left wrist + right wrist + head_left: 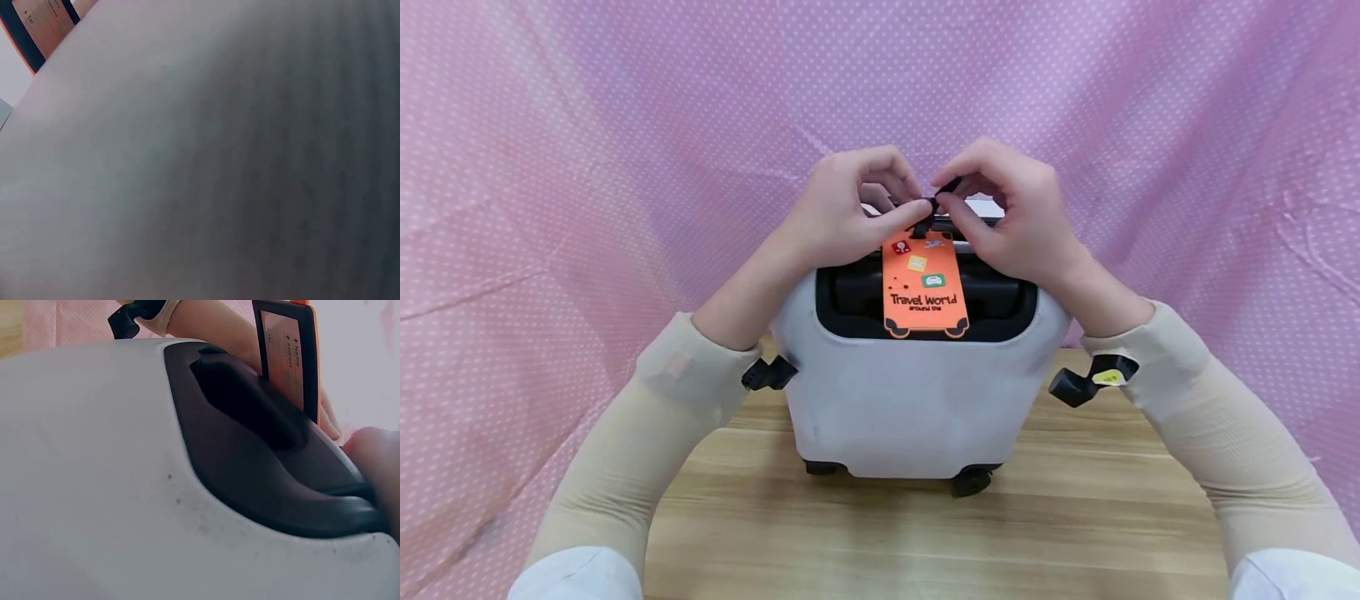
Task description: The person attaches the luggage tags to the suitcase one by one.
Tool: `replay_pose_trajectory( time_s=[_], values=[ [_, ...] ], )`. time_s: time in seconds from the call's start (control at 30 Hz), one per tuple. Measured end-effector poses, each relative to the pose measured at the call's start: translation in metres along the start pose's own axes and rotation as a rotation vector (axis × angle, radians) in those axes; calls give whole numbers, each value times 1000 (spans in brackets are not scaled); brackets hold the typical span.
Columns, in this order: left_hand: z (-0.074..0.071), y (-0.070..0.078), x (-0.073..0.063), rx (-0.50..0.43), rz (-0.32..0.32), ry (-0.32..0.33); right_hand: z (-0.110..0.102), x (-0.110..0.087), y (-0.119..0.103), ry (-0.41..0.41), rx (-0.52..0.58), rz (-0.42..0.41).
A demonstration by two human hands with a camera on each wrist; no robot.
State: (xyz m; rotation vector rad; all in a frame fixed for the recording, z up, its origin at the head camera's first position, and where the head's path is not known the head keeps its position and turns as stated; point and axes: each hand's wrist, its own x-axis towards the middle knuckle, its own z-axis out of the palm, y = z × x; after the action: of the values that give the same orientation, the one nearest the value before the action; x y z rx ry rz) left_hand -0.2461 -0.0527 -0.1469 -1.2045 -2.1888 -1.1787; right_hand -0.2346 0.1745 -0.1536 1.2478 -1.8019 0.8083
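Note:
A pale grey suitcase stands upright, with a black recessed handle area near its top. In front of that recess hangs an orange luggage tag lettered "Travel World"; its other face, with name and address lines, shows in the right wrist view. Above the tag, my right hand pinches the black strap between thumb and forefinger. Close by on the left, my left hand holds the strap near its base, thumb across it and fingers curled behind. Those fingers partly hide the strap.
The suitcase's small black wheels rest on a wood-grain table. Pink dotted cloth hangs behind and at both sides. Black wrist cameras sit close to the suitcase's flanks. A blurred grey surface fills most of the left wrist view.

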Motion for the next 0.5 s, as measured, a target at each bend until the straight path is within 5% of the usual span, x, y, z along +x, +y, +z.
replay_pose_trajectory(
  time_s=[0.17, 0.5],
  values=[
    [-1, -1, 2, 0, -71, -40, 0, -1, -3, 51, 76, 3],
    [-1, 1, 4, 12, -93, -54, -1, -2, -5, 105, 157, -44]
  ],
)
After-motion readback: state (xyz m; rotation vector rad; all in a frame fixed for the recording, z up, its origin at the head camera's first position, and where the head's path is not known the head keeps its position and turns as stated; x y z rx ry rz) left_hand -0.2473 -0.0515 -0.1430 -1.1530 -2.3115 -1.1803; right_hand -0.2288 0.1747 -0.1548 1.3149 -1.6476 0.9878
